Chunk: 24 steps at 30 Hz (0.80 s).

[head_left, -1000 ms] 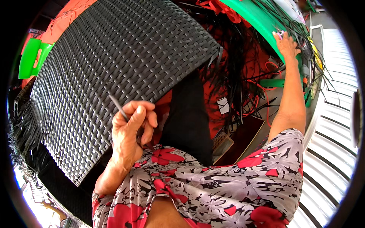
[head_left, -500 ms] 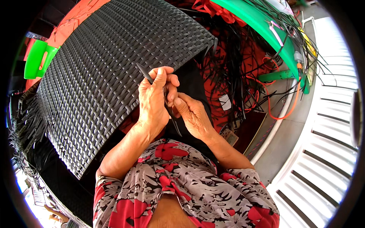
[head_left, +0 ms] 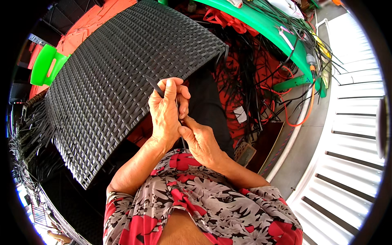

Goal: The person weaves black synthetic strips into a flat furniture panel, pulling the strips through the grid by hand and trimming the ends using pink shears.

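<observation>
Now your 2 hands sit together in front of your chest, where 1 second ago your right arm was stretched far out to the tangle of strips on the green table [head_left: 261, 28] and only your left hand was near the panel. Half a second ago the right hand had already come in beside the left, and since then the pair has barely shifted. That suggests the fetching is over and the fine work on the strip is in hand.

Your left hand [head_left: 165, 112] stands upright, fingers curled and closed around the dark flat strip [head_left: 154, 85], whose tip pokes up and to the left above your knuckles. Your right hand [head_left: 200, 139] lies just below it, touching it, thumb pressed forward and pinching the lower run of the same strip. Both forearms come up from the lower edge, elbows bent, wrists close.

The strip lies right at the near edge of the black woven panel [head_left: 118, 81], which leans across your left side. Loose black and orange strands [head_left: 253, 85] hang to the right.
</observation>
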Tool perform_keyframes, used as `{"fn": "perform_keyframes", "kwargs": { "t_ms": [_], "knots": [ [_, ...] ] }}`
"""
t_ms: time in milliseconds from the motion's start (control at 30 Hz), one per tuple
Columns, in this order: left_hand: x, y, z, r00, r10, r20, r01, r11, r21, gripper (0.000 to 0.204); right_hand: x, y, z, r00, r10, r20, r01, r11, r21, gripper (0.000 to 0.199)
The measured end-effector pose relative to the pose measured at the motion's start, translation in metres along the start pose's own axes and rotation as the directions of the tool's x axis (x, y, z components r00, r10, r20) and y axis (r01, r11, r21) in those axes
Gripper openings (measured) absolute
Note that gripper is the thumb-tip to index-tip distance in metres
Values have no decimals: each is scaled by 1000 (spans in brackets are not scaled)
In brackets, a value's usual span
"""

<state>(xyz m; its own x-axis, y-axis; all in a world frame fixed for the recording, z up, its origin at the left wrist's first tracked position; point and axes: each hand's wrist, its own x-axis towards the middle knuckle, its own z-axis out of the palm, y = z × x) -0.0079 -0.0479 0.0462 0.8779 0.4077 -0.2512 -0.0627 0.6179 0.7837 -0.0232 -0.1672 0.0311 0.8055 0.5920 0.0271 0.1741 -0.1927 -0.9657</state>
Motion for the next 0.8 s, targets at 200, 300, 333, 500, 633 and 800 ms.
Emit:
{"fn": "perform_keyframes", "kwargs": {
  "t_ms": [200, 300, 333, 500, 633, 800],
  "knots": [
    [-1, -11, -2, 999, -47, 9, 47, 999, -11, 25, -3, 8, -13, 987, -156, -29, 136, 927, -349, 16],
    [-1, -15, 0, 997, -82, -5, 82, 997, 4, 30, 8, 5, -43, 968, -248, 34, 229, 821, -523, 14],
    [-2, -13, 2, 988, -153, 20, 153, 987, -47, 31, 12, 7, -53, 978, -203, 44, 199, 858, -473, 15],
    [13, -17, 1, 984, -161, 75, 165, 985, -55, 31, 23, 8, -63, 996, -84, 23, 87, 937, -337, 14],
    [18, -13, 11, 953, -264, 147, 296, 913, -280, 41, 19, 15, -48, 991, -22, -128, 1, 987, -159, 13],
    [7, -23, 6, 947, -244, 210, 276, 951, -141, 38, 17, 18, -43, 956, 260, -136, -228, 950, 214, 14]
  ]
}}
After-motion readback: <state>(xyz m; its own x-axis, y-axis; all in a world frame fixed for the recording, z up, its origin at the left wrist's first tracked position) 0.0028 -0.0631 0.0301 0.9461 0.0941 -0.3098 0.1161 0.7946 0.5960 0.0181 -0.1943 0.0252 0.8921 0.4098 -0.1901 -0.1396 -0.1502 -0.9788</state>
